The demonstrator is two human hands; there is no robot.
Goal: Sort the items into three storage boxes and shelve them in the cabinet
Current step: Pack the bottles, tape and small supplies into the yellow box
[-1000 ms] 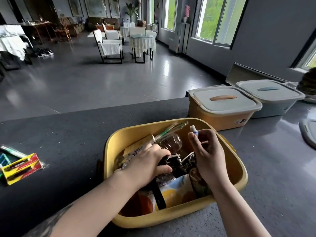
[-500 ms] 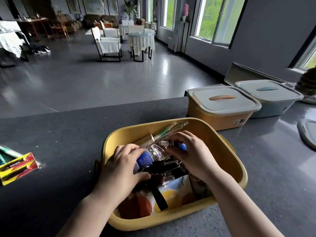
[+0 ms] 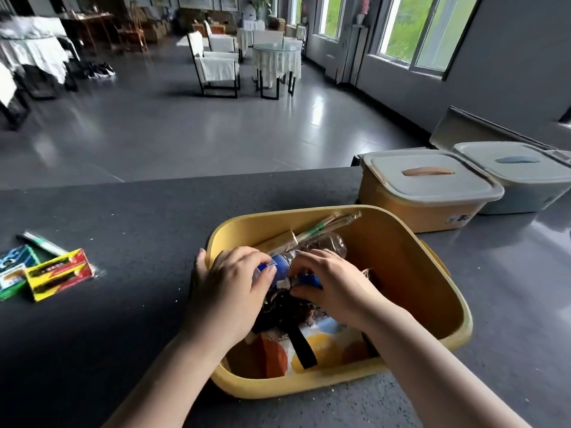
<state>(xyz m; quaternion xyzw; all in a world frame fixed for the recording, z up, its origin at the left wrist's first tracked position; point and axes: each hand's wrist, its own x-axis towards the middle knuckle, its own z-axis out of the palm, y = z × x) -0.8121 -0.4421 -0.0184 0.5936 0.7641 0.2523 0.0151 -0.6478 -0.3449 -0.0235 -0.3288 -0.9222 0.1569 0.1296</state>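
Observation:
An open yellow storage box [image 3: 411,251] stands on the dark counter in front of me, holding several items. Both hands are inside it. My left hand [image 3: 231,291] grips a clear plastic bottle [image 3: 321,245] with a blue label that lies across the pile. My right hand [image 3: 333,282] pinches a small blue and white object [image 3: 304,281] against the bottle. Under them lie a black strapped thing [image 3: 301,347], a fruit-printed packet [image 3: 321,344] and wrapped sticks [image 3: 327,225]. Two closed boxes stand at the right: an orange box [image 3: 417,211] and a blue-grey box [image 3: 525,196].
On the counter's left lie a red and yellow packet [image 3: 58,273], a green and blue packet [image 3: 14,267] and a pen [image 3: 43,245]. Beyond the counter's far edge is an open floor with white chairs and a round table [image 3: 276,61].
My left hand has slid forward along the bottle and my right hand has dropped lower, bringing the small blue and white object down against it. The camera view has shifted right.

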